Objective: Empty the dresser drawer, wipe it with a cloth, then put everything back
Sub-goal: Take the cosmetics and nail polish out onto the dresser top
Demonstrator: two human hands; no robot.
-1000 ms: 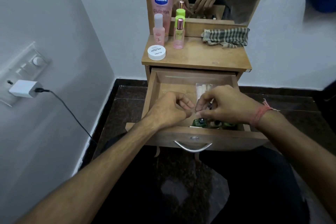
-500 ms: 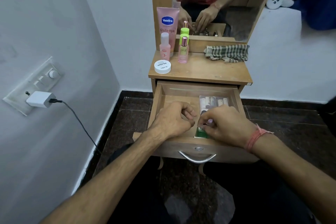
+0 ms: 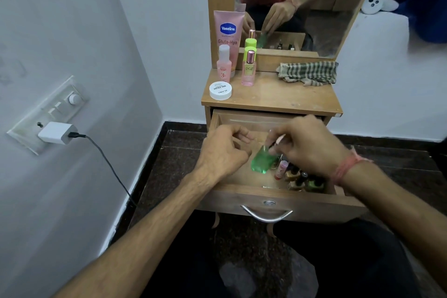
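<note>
The right hand [image 3: 312, 147] pinches a small green translucent bottle [image 3: 262, 161] by its top, holding it tilted above the open dresser drawer [image 3: 242, 178]. The left hand [image 3: 223, 152] hovers just beside the bottle with its fingers curled loosely and nothing in them. A pink thread bracelet [image 3: 347, 167] circles the right wrist. Inside the drawer, toward its front right corner, small nail polish bottles [image 3: 300, 180] and a pink lip balm tube [image 3: 280, 169] lie clustered together; the drawer front carries a curved metal handle [image 3: 266, 214]. Above the drawer, the wooden dresser top [image 3: 278, 94] holds a checked cloth [image 3: 308, 72] at its back right. On its left side stand a pink Vaseline tube [image 3: 228, 36], a small pink bottle with a white cap [image 3: 223, 65], a pink DGZ perfume bottle [image 3: 249, 69] with a lime green bottle [image 3: 250, 47] behind it, and a round white nail polish remover tub [image 3: 220, 91] nearest the front edge. The mirror [image 3: 295, 5] behind the dresser top reflects the person's hands. To the left of the dresser, a white wall carries a switch panel [image 3: 52, 109] with a white charger [image 3: 56, 132] plugged in, its black cable [image 3: 108, 167] trailing down toward the dark stone floor [image 3: 174, 152].
</note>
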